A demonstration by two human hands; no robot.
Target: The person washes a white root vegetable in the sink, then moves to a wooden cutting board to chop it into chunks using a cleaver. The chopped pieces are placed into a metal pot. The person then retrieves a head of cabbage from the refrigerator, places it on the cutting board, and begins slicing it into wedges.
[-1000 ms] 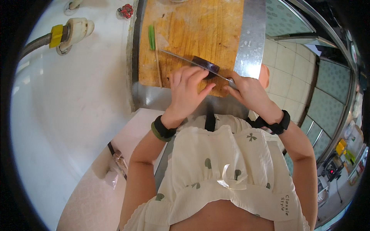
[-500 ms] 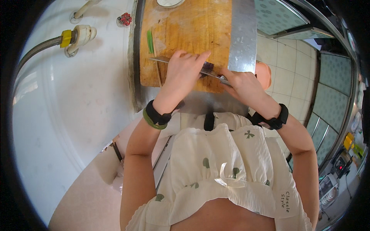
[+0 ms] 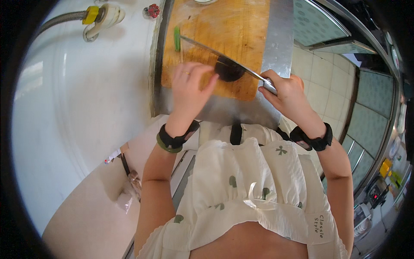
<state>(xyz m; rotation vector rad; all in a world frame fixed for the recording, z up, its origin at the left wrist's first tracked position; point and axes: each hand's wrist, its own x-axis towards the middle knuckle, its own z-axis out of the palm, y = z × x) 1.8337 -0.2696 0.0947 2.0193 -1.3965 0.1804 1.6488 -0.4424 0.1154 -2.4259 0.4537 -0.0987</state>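
My right hand is wrapped round the metal handle of a kitchen knife. Its long blade reaches up and left across the wooden cutting board. Against the blade's near side lies a dark purple-black, rounded piece of food; its kind is not plain. My left hand, slightly blurred, hovers over the board just left of that piece, thumb and fingers apart and nothing held. Beyond it, by the knife tip, is a short green stalk, with a thin pale stick close by.
The board rests on a metal counter. To the left is a white surface with a braided hose, a pipe fitting and a red valve knob. A pale dish shows at the top edge. Cabinets stand right.
My left hand has come off the knife and food, moving left. My right hand has shifted slightly right with the knife, uncovering the dark piece. The view has shifted too.
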